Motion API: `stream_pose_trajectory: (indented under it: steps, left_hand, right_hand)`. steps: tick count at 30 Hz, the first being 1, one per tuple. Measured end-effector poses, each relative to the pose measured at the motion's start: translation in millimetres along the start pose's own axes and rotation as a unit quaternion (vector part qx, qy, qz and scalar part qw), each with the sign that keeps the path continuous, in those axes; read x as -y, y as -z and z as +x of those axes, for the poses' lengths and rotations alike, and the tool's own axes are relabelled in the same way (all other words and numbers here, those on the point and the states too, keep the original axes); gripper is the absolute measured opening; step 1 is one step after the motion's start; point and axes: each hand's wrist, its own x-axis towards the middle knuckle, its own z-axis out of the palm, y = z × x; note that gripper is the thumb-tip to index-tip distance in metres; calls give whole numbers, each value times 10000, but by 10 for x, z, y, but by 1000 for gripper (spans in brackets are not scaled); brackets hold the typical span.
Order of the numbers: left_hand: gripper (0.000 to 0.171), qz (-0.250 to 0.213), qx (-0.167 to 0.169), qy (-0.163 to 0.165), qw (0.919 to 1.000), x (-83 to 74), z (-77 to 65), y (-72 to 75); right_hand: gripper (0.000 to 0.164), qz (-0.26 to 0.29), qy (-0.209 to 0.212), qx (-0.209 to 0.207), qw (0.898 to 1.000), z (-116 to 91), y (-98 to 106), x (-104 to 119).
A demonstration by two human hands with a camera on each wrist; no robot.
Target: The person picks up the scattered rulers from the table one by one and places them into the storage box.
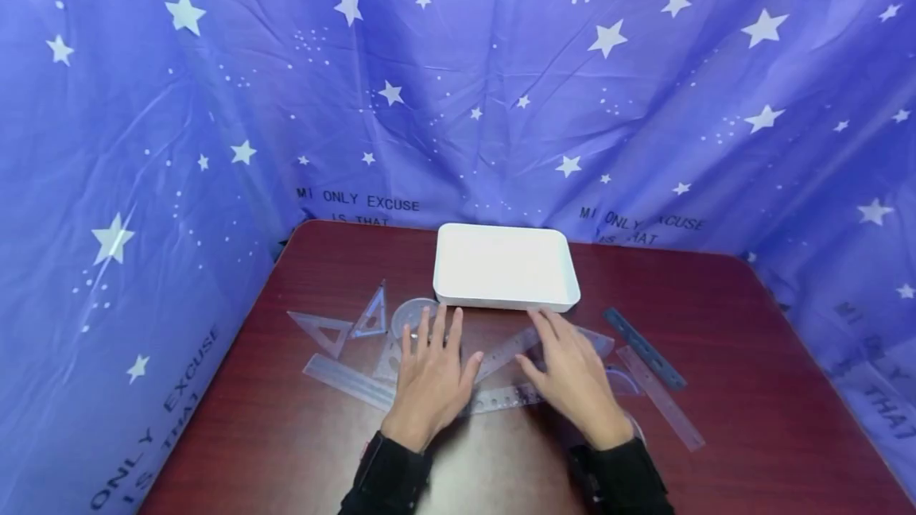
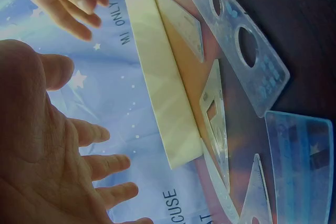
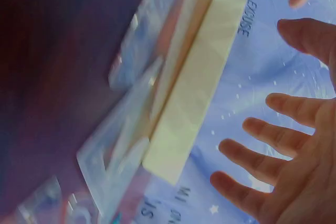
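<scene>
My left hand [image 1: 432, 381] is held over the middle of the table with its fingers spread, above several clear rulers and set squares. Nothing lies in its palm in the left wrist view. To its right, my right hand [image 1: 575, 378] hovers with loosely straight fingers, also holding nothing. Between the hands run a clear ruler with holes [image 1: 504, 397] and another slanted clear ruler [image 1: 506, 356]. Left of the left hand lie a wide clear ruler [image 1: 347, 380], a clear set square [image 1: 322, 332] and a bluish set square [image 1: 371, 315]. A round clear piece [image 1: 409, 310] shows behind its fingertips.
A shallow white tray [image 1: 506, 267] stands at the table's back. To the right lie a dark ruler [image 1: 646, 348], a narrow clear ruler [image 1: 661, 398] and a clear protractor [image 1: 621, 380], partly hidden. A blue star-printed curtain [image 1: 458, 86] hangs around the dark red table [image 1: 751, 435].
</scene>
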Motion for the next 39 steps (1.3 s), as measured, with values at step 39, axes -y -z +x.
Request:
stream_pose_trajectory:
  steps: [39]
  left_hand:
    - [73, -147, 204, 221, 9994, -3, 44, 38]
  right_hand:
    - [52, 615, -2016, 2853, 9350, 355, 273, -1877]
